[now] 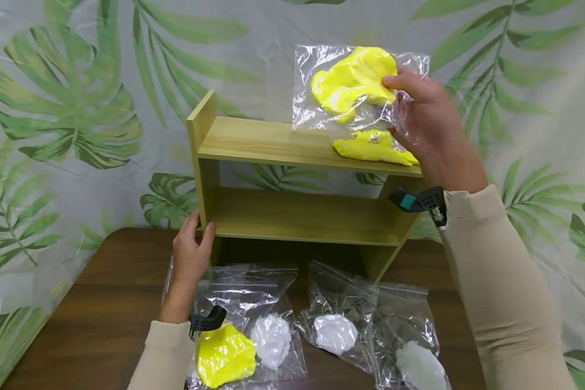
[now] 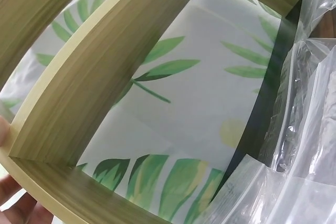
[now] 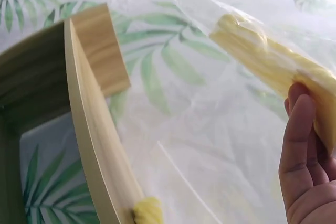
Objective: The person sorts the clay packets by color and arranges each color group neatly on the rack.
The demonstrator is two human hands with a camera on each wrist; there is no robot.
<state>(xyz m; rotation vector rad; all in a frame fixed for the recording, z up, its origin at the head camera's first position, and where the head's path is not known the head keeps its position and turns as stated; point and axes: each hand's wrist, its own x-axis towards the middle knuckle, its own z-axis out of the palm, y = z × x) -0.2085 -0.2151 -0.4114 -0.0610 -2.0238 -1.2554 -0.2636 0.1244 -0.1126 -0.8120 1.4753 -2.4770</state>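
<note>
My left hand (image 1: 191, 254) grips the shelf (image 1: 297, 215) while my right hand (image 1: 436, 119) pinches the bagged yellow lump (image 1: 353, 78) (best lightly, against dents).

The shelf (image 1: 302, 214) stands on the table (image 1: 107, 287), and behind it hangs the cloth (image 1: 92, 97). On its top board (image 1: 258, 138), toward the right end, lies a lump (image 1: 370, 151). Higher than this lump is a bag (image 1: 304, 103), in the right hand (image 1: 434, 119). The left hand (image 1: 192, 252) is at the shelf's left panel (image 1: 200, 141). Before the shelf, other bags (image 1: 341, 292) lie side by side on the table, with lumps inside.
</note>
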